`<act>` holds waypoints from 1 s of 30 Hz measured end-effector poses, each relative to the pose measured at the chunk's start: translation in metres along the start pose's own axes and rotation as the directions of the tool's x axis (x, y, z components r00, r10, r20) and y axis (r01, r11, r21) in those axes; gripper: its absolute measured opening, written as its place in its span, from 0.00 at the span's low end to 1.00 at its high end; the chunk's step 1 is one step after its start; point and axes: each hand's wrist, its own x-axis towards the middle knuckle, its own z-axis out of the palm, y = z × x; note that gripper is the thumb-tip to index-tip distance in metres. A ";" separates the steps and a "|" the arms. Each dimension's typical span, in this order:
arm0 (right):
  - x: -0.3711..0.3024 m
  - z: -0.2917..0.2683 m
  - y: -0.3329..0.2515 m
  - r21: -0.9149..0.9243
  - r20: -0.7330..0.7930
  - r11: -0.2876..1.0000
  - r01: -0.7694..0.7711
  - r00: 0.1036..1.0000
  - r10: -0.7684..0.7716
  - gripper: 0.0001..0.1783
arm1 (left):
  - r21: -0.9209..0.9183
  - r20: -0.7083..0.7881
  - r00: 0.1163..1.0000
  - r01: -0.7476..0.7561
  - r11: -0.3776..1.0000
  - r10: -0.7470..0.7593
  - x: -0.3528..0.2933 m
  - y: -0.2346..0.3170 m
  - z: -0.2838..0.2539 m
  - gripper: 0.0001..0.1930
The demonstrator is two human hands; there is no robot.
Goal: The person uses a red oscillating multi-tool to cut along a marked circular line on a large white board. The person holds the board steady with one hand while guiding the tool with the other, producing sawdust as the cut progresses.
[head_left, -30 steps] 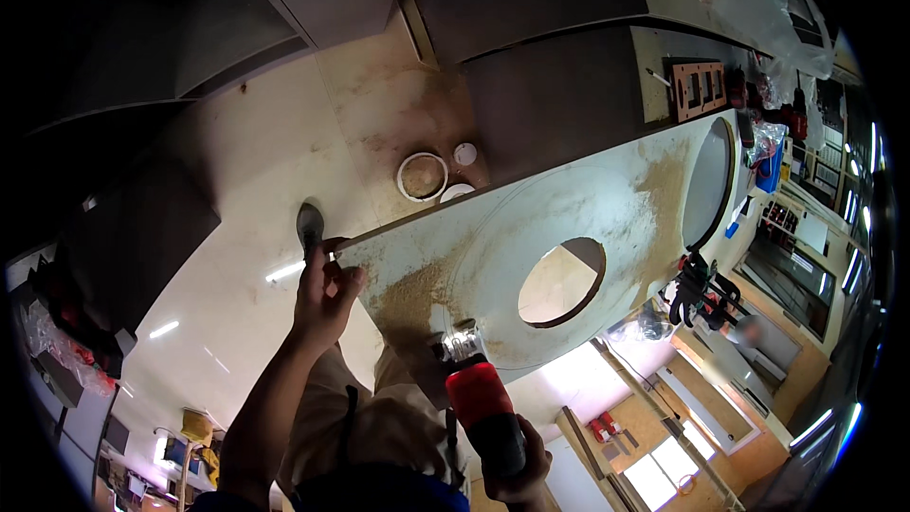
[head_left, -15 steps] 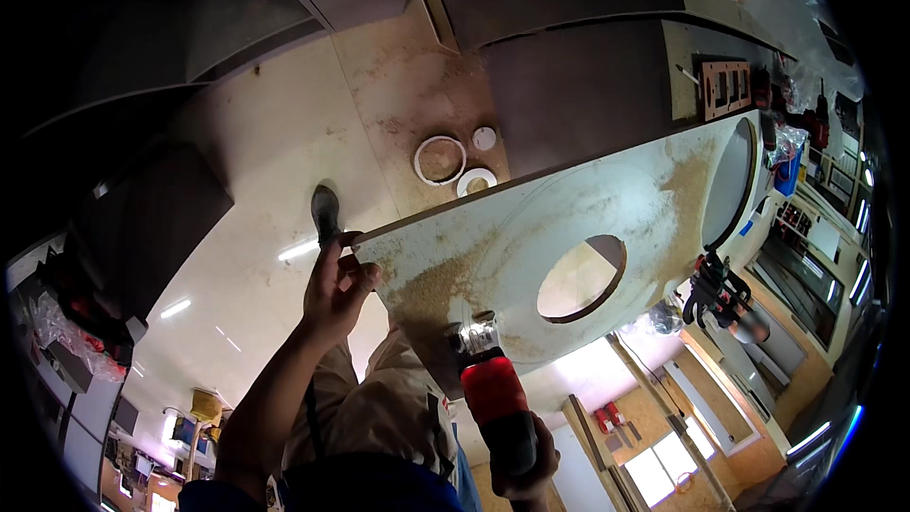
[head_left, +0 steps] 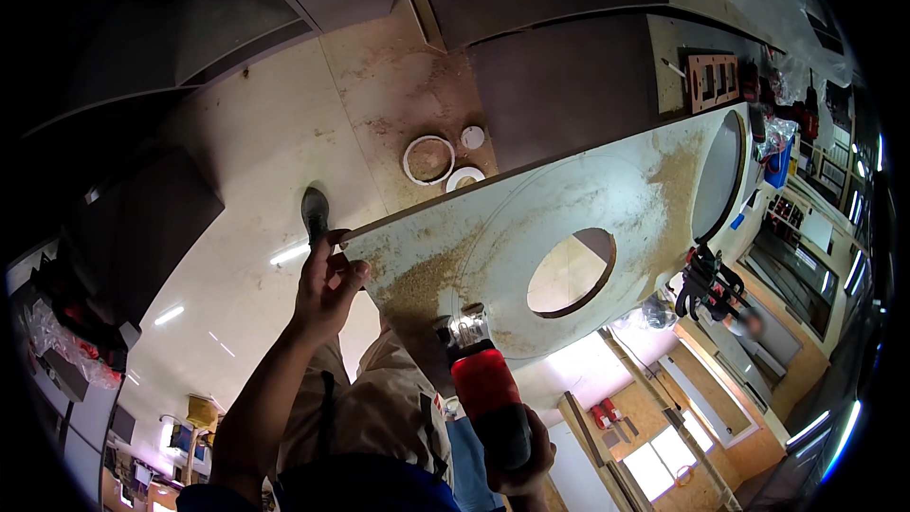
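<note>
A white board [head_left: 436,228] with a large round hole stretches from my left hand toward the far right, with brown dust over its surface. My left hand [head_left: 327,289] grips the board's left corner, thumb on top and fingers at the edge. At the board's near edge, my right hand [head_left: 526,460] is wrapped round the black end of a red and black cordless power tool [head_left: 485,389], shaped like a trim router. Its lit, shiny front end rests at the dusty board; the cutting point is hidden. A faint curved line runs round the hole.
White rings [head_left: 428,160] and a small disc [head_left: 472,137] lie on the dusty floor beyond the board. Black clamps [head_left: 706,284] sit on its right side. Dark panels [head_left: 569,85] stand behind, near a brown slotted template [head_left: 713,82]. My boot [head_left: 315,211] is at left.
The whole view has shifted slightly, so everything appears a little farther left. Both hands keep their holds, and the tool stays at about the same spot on the board.
</note>
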 end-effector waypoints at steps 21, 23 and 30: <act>0.011 0.001 -0.006 0.000 0.007 0.998 0.058 0.998 -0.058 0.37 | 0.026 -0.029 0.999 0.025 0.999 -0.025 0.000 0.004 0.003 0.21; 0.013 0.001 -0.006 -0.023 0.009 0.995 0.099 0.995 -0.099 0.38 | 0.019 -0.032 0.999 0.029 0.999 -0.028 0.000 0.003 0.001 0.21; 0.008 -0.001 -0.008 -0.018 0.038 1.000 -0.007 0.999 0.008 0.38 | 0.013 -0.036 0.997 0.065 0.998 -0.064 -0.001 0.001 0.000 0.21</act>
